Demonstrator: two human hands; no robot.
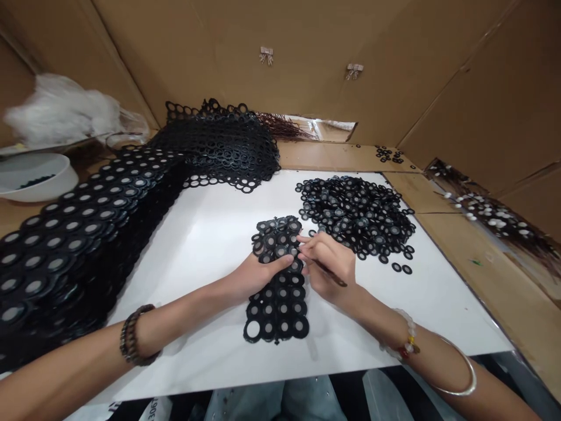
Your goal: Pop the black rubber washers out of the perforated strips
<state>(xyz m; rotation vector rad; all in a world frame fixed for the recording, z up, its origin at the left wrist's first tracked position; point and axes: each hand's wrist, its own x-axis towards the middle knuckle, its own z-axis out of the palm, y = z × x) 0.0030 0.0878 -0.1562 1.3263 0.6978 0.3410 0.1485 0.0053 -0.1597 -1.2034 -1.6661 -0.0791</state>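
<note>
A narrow black sheet of joined rings (283, 309) with grey discs in most of them lies in front of me; one ring at its lower left corner shows white. My left hand (252, 278) grips the sheet's left side, thumb on top, other fingers hidden beneath. My right hand (329, 263) is closed in a pinch at the sheet's right edge. A slim brown stick-like tool (336, 278) sticks out of its grasp toward me; its tip is hard to make out. Beyond that hand is a heap of loose black ring pieces (359, 213).
A white board (210, 240) covers the table. Stacked black ring sheets (83, 225) fill the left side, with more mesh (223, 143) behind. A white bowl (39, 181) and a plastic bag (65, 111) stand far left. Cardboard walls (307, 29) enclose the back and right.
</note>
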